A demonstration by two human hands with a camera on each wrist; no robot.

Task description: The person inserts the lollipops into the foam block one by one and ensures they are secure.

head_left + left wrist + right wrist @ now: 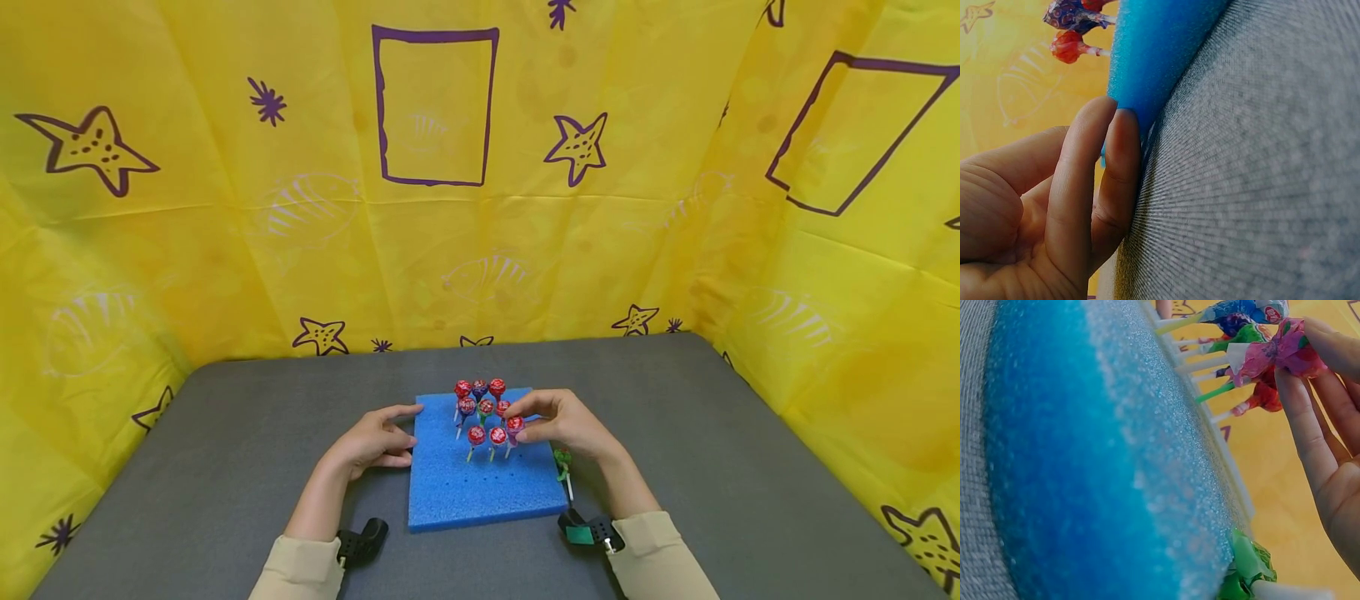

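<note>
A blue foam board (480, 496) lies on the grey table with several wrapped lollipops standing on their sticks in it, in rows of three. My right hand (566, 423) pinches the pink-wrapped lollipop (1291, 353) by its head between thumb and fingers, at the right end of the nearest row. Its stick points down to the foam. At the board's left edge, my left hand (375, 442) touches the side with loosely extended fingers (1124, 140). Close by stand a red lollipop (476, 435), a red-and-white one (498, 436) and a green one (486, 408).
A green-wrapped lollipop (562, 460) lies on the table against the board's right edge. Small holes (465, 479) mark the foam in front of the standing lollipops. A yellow printed cloth (420, 267) hangs behind the table (247, 467) and at both sides.
</note>
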